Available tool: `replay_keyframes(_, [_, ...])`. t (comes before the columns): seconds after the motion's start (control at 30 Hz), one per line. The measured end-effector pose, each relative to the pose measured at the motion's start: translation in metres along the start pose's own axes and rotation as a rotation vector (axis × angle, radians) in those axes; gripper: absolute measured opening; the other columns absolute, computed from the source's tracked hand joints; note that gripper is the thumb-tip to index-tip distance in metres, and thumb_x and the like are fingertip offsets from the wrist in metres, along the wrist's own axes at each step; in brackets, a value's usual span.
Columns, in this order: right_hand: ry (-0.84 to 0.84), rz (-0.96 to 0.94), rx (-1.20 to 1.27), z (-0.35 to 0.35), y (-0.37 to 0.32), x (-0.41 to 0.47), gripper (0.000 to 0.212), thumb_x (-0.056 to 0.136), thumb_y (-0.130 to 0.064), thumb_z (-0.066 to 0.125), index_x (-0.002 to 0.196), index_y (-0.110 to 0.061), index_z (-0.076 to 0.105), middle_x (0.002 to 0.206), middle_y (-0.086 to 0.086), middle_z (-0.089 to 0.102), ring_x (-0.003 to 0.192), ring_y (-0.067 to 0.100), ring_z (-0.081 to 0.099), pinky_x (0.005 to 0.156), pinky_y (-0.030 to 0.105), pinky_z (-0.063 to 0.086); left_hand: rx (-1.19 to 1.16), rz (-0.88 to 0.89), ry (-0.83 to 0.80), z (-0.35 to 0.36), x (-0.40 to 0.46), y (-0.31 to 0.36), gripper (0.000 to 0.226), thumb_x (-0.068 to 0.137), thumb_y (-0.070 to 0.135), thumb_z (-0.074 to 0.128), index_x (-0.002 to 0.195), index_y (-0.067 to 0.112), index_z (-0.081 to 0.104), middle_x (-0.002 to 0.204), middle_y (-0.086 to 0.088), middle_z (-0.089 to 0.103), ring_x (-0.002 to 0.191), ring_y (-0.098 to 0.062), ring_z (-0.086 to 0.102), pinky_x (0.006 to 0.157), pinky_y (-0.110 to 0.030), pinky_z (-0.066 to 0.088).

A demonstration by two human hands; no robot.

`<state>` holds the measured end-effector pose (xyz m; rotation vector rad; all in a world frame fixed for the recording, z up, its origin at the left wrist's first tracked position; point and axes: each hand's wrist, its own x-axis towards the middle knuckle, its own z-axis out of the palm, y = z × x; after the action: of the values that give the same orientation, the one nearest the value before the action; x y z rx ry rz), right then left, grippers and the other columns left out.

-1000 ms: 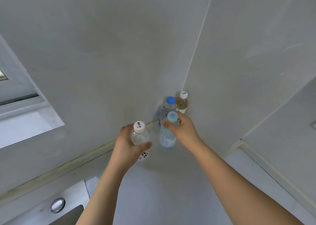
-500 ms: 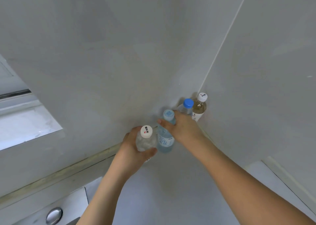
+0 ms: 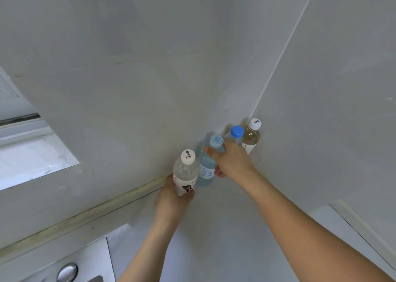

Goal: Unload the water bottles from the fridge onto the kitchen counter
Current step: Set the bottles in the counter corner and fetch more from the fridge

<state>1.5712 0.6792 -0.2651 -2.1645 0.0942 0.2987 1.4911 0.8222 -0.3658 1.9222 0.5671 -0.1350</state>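
Four bottles stand or are held in the far corner of the pale grey desk, where two grey wall panels meet at a thin vertical seam. The left hand grips the clear bottle with the white cap low on its body, fingers curled round the white label with black characters; whether its base touches the desk cannot be told, since the hand covers it. Just to its right, touching or nearly touching it, is the pale blue bottle, with a light blue cap and blue lettering on its side. The right hand is clamped on this bottle near the shoulder, thumb across the front and fingers wrapped behind. Behind the right hand stands the bottle with the dark blue cap, of which only the cap and neck show. Next to it, in the very corner, stands the bottle of yellowish liquid, upright, with a white cap, close to both walls. A cream sealing strip runs along the joint between desk and left wall. At the lower left, the edge of a steel sink shows with a round metal fitting on it. A bright window opening lies in the left wall.
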Motion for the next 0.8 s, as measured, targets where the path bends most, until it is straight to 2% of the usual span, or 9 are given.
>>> replay_keyframes(0.13, [0.022, -0.040, -0.021, 0.003, 0.003, 0.007, 0.024, 0.088, -0.045, 0.061, 0.102, -0.026, 0.061, 0.077, 0.001, 0.064, 0.060, 0.029, 0.069, 0.059, 0.041, 0.060, 0.017, 0.016, 0.043, 0.007, 0.008, 0.011, 0.054, 0.081, 0.027, 0.077, 0.129, 0.027, 0.051, 0.104, 0.015, 0.062, 0.107, -0.017, 0.063, 0.075, -0.024, 0.039])
replay_keyframes(0.23, [0.054, -0.076, -0.049, 0.006, 0.010, 0.008, 0.031, 0.088, -0.048, 0.059, 0.111, -0.028, 0.059, 0.073, -0.002, 0.061, 0.064, 0.031, 0.069, 0.067, 0.047, 0.059, 0.038, 0.012, 0.057, 0.012, 0.010, 0.012, 0.051, 0.081, 0.028, 0.075, 0.127, 0.025, 0.052, 0.114, 0.008, 0.067, 0.107, -0.019, 0.063, 0.075, -0.024, 0.040])
replay_keyframes(0.33, [0.074, -0.130, -0.090, 0.010, 0.022, 0.008, 0.039, 0.090, -0.051, 0.055, 0.125, -0.034, 0.053, 0.080, -0.008, 0.055, 0.087, 0.030, 0.068, 0.081, 0.049, 0.056, 0.037, 0.018, 0.062, 0.016, 0.011, 0.012, 0.051, 0.082, 0.029, 0.074, 0.128, 0.026, 0.051, 0.119, 0.006, 0.067, 0.109, -0.021, 0.063, 0.078, -0.026, 0.042])
replay_keyframes(0.4, [0.075, -0.155, -0.107, 0.011, 0.028, 0.007, 0.038, 0.092, -0.049, 0.051, 0.128, -0.037, 0.050, 0.083, -0.010, 0.054, 0.093, 0.030, 0.068, 0.084, 0.046, 0.055, 0.041, 0.018, 0.061, 0.017, 0.013, 0.012, 0.053, 0.081, 0.029, 0.075, 0.128, 0.024, 0.051, 0.120, 0.005, 0.066, 0.111, -0.021, 0.062, 0.079, -0.026, 0.042])
replay_keyframes(0.53, [0.060, -0.192, -0.110, 0.005, 0.032, -0.002, 0.036, 0.096, -0.036, 0.051, 0.132, -0.034, 0.048, 0.076, -0.011, 0.055, 0.076, 0.017, 0.065, 0.078, 0.030, 0.049, 0.060, 0.002, 0.051, 0.017, 0.013, 0.012, 0.052, 0.080, 0.030, 0.076, 0.125, 0.020, 0.053, 0.119, 0.002, 0.067, 0.109, -0.022, 0.063, 0.078, -0.027, 0.044])
replay_keyframes(0.6, [0.053, -0.207, -0.097, 0.001, 0.032, -0.012, 0.042, 0.096, -0.030, 0.052, 0.137, -0.033, 0.044, 0.076, -0.011, 0.058, 0.075, 0.013, 0.063, 0.073, 0.025, 0.045, 0.081, -0.017, 0.034, 0.017, 0.014, 0.011, 0.050, 0.080, 0.030, 0.078, 0.122, 0.016, 0.054, 0.119, -0.001, 0.067, 0.110, -0.025, 0.062, 0.077, -0.028, 0.043])
replay_keyframes(0.7, [0.087, -0.205, -0.122, -0.005, 0.031, -0.032, 0.048, 0.095, -0.027, 0.055, 0.141, -0.030, 0.043, 0.086, -0.001, 0.065, 0.084, 0.015, 0.063, 0.071, 0.023, 0.042, 0.121, -0.022, 0.014, 0.016, 0.011, 0.008, 0.051, 0.079, 0.030, 0.079, 0.120, 0.013, 0.054, 0.121, -0.005, 0.066, 0.113, -0.028, 0.062, 0.079, -0.030, 0.045])
replay_keyframes(0.8, [0.105, -0.170, -0.126, -0.017, 0.035, -0.056, 0.042, 0.093, -0.024, 0.056, 0.134, -0.027, 0.051, 0.100, -0.005, 0.063, 0.099, 0.018, 0.063, 0.082, 0.027, 0.047, 0.142, 0.021, 0.049, 0.013, -0.003, 0.009, 0.054, 0.083, 0.029, 0.074, 0.127, 0.008, 0.049, 0.128, -0.012, 0.060, 0.115, -0.033, 0.058, 0.088, -0.036, 0.049])
